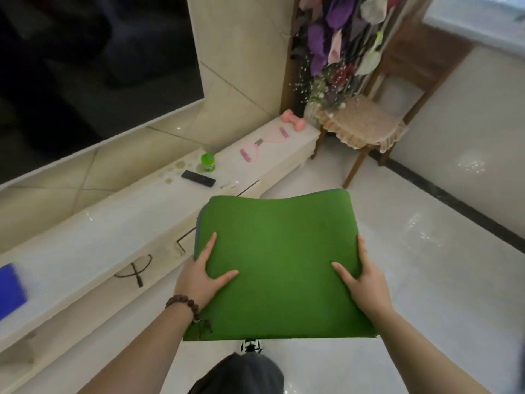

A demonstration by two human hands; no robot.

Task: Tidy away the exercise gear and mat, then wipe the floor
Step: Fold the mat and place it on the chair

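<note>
A folded green mat [279, 251] is held up in front of me above the pale floor. My left hand [199, 275] grips its left edge, thumb and a finger on top. My right hand [363, 275] grips its right edge the same way. On the far end of the long white TV cabinet [85, 245] lie a pink dumbbell [294, 119] and a pink resistance band [265, 142] with handles.
A green jar [208, 162], a black remote [198, 178] and a black cable [136, 270] lie on the cabinet; a blue object [10, 288] sits at its left end. A big TV [85, 66] hangs above. A wooden chair [360, 129] and flowers stand in the corner.
</note>
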